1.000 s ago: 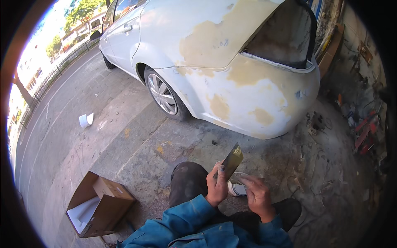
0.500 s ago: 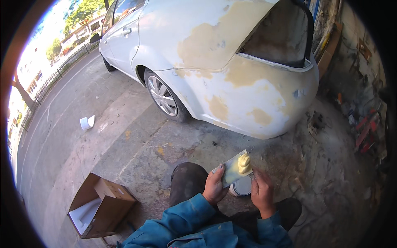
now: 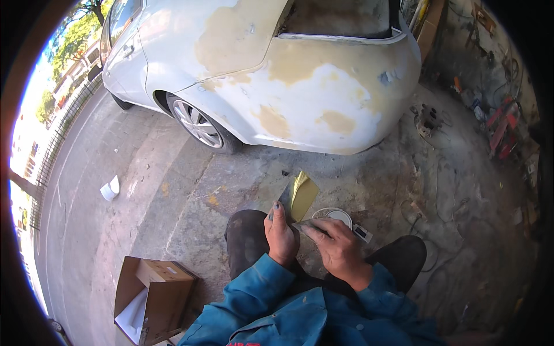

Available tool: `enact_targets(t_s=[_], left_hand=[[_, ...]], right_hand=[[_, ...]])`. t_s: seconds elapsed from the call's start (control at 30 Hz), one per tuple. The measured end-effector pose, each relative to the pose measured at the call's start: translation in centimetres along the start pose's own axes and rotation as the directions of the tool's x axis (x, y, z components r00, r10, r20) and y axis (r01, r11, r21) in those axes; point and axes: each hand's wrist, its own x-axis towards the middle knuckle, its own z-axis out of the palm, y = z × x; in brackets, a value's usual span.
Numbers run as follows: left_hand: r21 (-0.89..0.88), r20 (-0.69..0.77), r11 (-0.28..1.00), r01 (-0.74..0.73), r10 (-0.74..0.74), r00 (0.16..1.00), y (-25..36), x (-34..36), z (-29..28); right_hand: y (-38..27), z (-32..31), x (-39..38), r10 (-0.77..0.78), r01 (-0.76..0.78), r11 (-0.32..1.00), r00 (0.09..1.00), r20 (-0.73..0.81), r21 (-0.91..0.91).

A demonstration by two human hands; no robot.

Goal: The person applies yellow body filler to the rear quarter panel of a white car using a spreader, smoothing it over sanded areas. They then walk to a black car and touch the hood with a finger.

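Observation:
My left hand (image 3: 280, 237) is closed on the lower end of a thin flat mixing plate (image 3: 286, 203), held tilted above my knees. Pale yellow paste (image 3: 298, 187) makes a ridge on the plate, and a duller yellow film covers its right part. My right hand (image 3: 340, 251) pinches a thin spreader (image 3: 304, 224) at the plate's lower edge; the fingers hide most of it. Just beyond this hand, a round can (image 3: 339, 217) with a whitish top stands on the ground. Ahead is a white car (image 3: 231, 118) with tan patches over its rear panel.
An open cardboard box (image 3: 167, 294) with white material inside stands at my left. A white curved piece (image 3: 109, 188) lies farther off on the pavement. By the can sits a small white-and-dark item (image 3: 362, 233). Red objects (image 3: 504, 127) and clutter line the right wall.
The paste went from a rounded heap to a smeared ridge, and the plate is tilted differently. My right hand moved from the plate's right side to its lower edge. The view has shifted.

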Motion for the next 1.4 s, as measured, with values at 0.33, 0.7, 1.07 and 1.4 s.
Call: enact_targets(t_s=[0.33,0.7,1.07,1.4], left_hand=[[0.473,0.466,0.633,-0.613,0.411,0.784,0.2,-0.4,2.6],[0.133,0.098,0.984,-0.119,0.106,0.989,-1.0,-0.3,1.5],[-0.319,0.202,0.895,0.312,-0.258,0.945,-1.5,-0.4,0.4],[-0.245,0.197,0.937,0.247,-0.202,0.959,-2.2,-0.4,0.6]], right_hand=[[1.7,-1.7,2.3,0.134,-0.084,0.978,0.954,-0.267,0.189],[3.7,-3.3,-0.2,0.128,-0.096,0.963,0.985,-0.118,0.251],[3.9,-0.3,-0.1,0.124,-0.094,0.984,0.971,-0.204,0.15],[1.0,-1.7,2.0,-0.076,0.036,0.964,0.987,-0.143,-0.263]])
